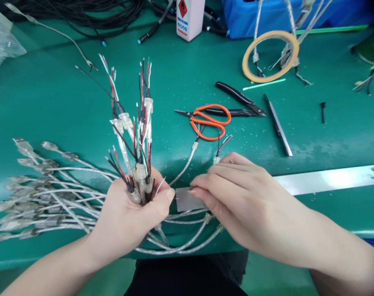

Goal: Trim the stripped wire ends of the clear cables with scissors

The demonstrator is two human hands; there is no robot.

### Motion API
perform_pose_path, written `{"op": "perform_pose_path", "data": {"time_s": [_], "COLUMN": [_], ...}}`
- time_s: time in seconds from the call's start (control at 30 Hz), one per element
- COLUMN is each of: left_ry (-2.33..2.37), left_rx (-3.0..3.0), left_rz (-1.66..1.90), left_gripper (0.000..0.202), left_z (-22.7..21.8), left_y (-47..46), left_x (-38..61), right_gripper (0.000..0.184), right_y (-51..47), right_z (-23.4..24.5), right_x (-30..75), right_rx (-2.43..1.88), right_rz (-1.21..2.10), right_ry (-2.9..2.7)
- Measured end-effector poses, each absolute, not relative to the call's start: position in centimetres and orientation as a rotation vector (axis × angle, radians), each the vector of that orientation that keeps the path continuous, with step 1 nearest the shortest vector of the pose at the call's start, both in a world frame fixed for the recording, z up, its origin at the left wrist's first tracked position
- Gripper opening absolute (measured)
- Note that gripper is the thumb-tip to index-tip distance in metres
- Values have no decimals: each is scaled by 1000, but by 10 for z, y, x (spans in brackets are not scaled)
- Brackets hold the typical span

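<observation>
The left hand (131, 216) gripped clear-sheathed silver cables (140, 170) with multicoloured wire ends (141, 128) over the green tabletop (328, 142), thumb pressed against forefinger. The right hand (242, 201), fingers together, pinched a flat grey strip (187, 200) just beside them.

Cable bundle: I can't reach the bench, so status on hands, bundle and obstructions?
Left hand closed round cable bundle, wire ends up. Right hand pinching flat grey piece. Possibly in the way: more cables close by right hand.
</observation>
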State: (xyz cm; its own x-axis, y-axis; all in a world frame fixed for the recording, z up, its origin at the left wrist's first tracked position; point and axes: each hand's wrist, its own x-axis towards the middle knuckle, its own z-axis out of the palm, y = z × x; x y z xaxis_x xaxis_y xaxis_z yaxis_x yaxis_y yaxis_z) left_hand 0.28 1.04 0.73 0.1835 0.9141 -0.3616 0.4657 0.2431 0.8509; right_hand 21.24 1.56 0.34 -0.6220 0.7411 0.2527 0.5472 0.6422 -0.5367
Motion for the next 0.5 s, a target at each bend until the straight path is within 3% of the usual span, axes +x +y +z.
{"op": "perform_pose_path", "data": {"time_s": [0.5], "left_ry": [1447], "left_rx": [1314], "left_rz": [542], "left_gripper": [20], "left_z": [6], "left_y": [11], "left_x": [4], "right_gripper": [34], "right_y": [16], "right_z": [3], "right_x": [213], "right_rx": [-1038], "right_rz": [550], "right_ry": [-2462]}}
